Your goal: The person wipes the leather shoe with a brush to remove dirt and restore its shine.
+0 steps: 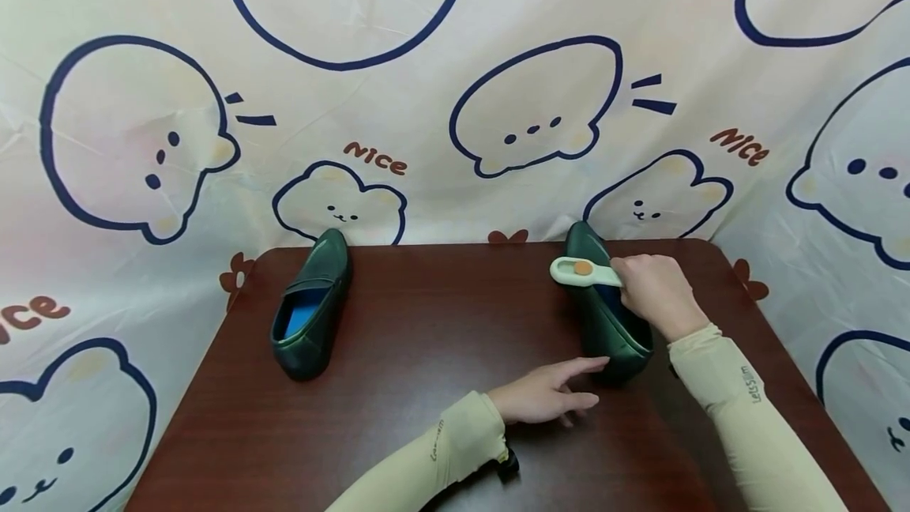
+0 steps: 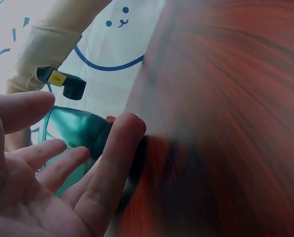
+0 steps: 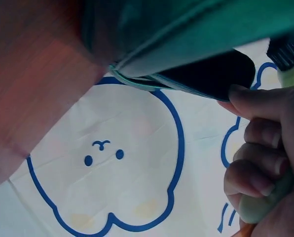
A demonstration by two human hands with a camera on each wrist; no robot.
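My right hand (image 1: 657, 291) grips a pale green brush (image 1: 565, 270) by its handle, whose end with an orange-brown spot points left over the shoe. In the right wrist view, dark bristles (image 3: 286, 51) show beyond the fist, and the thumb tip lies right at the edge of the shoe's opening. Under that hand, a dark green slip-on shoe (image 1: 604, 342) stands with its toe away from me. My left hand (image 1: 543, 395) has its fingers extended, with the index fingertip close by the heel of this shoe. Nothing is held in it.
A matching green shoe (image 1: 329, 259) with a blue insole (image 1: 304, 313) stands on the left side of the brown table (image 1: 455, 314). A white cloth (image 1: 419, 109) printed with cartoon outlines hangs right behind the table's far edge and along both sides.
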